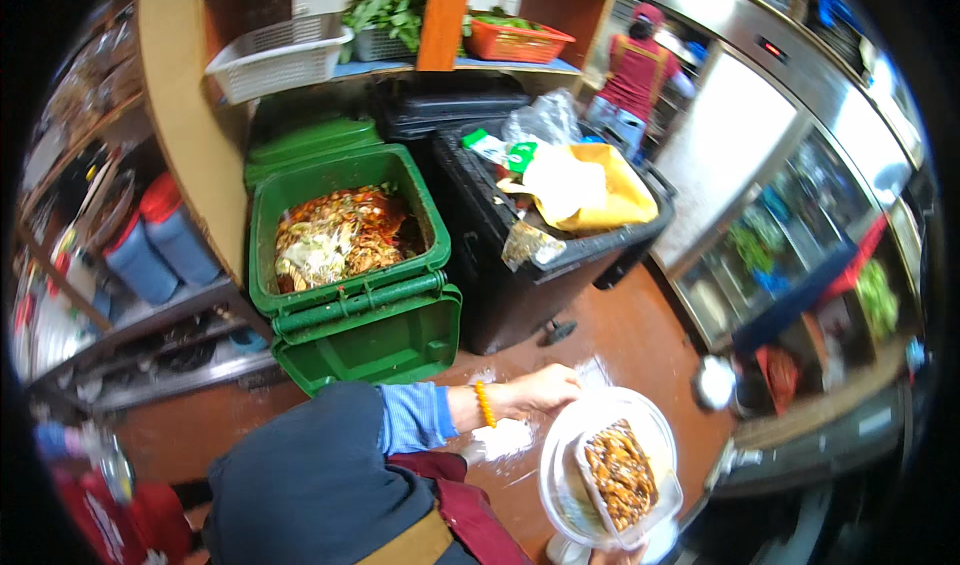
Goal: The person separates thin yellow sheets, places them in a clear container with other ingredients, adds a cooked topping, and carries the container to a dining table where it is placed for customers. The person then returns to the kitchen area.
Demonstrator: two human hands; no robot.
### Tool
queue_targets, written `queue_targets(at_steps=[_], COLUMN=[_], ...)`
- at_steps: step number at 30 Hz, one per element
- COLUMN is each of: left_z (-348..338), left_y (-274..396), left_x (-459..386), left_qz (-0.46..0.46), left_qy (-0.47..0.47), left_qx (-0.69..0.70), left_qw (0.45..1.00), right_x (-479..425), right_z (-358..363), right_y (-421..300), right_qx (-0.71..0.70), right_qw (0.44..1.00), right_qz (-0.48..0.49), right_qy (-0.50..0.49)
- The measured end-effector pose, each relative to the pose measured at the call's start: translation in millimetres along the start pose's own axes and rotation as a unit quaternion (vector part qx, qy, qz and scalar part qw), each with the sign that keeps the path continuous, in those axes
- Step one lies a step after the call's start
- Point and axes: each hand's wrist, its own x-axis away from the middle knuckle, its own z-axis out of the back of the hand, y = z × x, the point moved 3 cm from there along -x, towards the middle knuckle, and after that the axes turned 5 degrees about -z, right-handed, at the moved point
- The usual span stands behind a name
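A round clear plastic container (555, 445) is before me, tilted, at the lower right. On it lies a rectangular clear plastic container (671, 501) filled with brown, sauce-coated food pieces (621, 475). My left hand (551, 390), with a yellow bead bracelet (485, 404) at the wrist, has its curled fingers at the round container's upper left rim. Only the fingers of my right hand (619, 555) show at the bottom edge, gripping the lower end of the rectangular container. More whitish plastic shows below the containers, its shape unclear.
A green wheeled bin (350, 302) with food waste stands open ahead. Beside it, a black bin (517, 287) overflows with plastic bags and packaging. Shelves hold baskets (281, 59) and leafy greens. A co-worker (637, 70) stands near a steel refrigerator (731, 152). The reddish floor (630, 332) has shiny patches.
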Motion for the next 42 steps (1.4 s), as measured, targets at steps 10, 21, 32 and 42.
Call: queue_targets(at_steps=[10,21,32,42], left_z=[17,7,-30,-26], left_y=[-32,-13,64,111], left_x=[-117,-323,-465,-576], left_qz=[-0.096,-0.141,-0.186,-0.207], left_qy=[-0.101,-0.057,0.050,0.126], left_qx=[0.046,0.105,0.155,0.196], left_qw=[0.989,0.983,0.969,0.950], right_x=[-118,-313,-552,-707], right_z=[0,64,13,-30], right_y=[13,-96,-263,-332], right_qx=[0.097,0.086,0.084,0.094], right_qw=[0.992,0.988,0.970,0.966], right_qz=[0.062,0.129,-0.001,-0.047], right_qy=[0.045,-0.002,-0.227,-0.236])
